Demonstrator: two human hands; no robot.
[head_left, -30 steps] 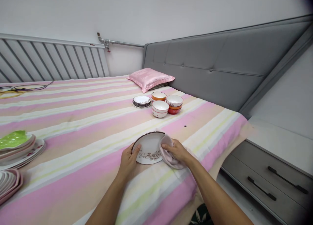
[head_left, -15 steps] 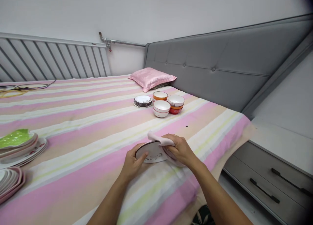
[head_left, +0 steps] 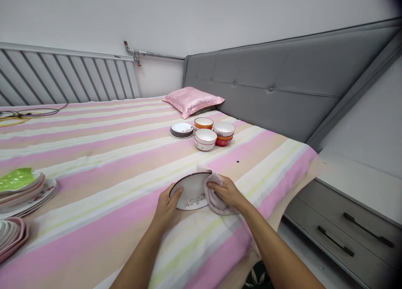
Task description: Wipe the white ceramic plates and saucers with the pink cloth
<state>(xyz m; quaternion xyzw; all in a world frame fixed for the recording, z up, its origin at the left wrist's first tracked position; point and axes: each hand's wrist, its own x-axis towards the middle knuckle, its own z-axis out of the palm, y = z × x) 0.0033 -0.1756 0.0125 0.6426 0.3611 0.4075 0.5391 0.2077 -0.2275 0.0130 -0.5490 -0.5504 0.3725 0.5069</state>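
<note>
A white plate (head_left: 190, 192) with a dark rim and a brown floral pattern is held tilted above the striped bedspread, near the bed's front edge. My left hand (head_left: 167, 202) grips its left rim, thumb on the face. At the right rim, my right hand (head_left: 225, 191) is closed on a pale pink cloth (head_left: 216, 201), which is folded over the plate's edge. Part of the cloth shows behind the rim and some hangs below my fingers. The plate's right edge is hidden under the cloth.
Beyond my hands stand a stack of small plates (head_left: 181, 130) and stacked bowls (head_left: 205, 139). More dishes (head_left: 40, 194) lie at the left, a green leaf-shaped dish (head_left: 17, 179) on top. A pink pillow (head_left: 193, 100) rests by the grey headboard (head_left: 266, 77). A drawer cabinet (head_left: 354, 209) is at right.
My right hand has turned and the cloth now wraps the plate's right edge, with the thumb on the front. The plate's face shows more fully. The view has shifted slightly.
</note>
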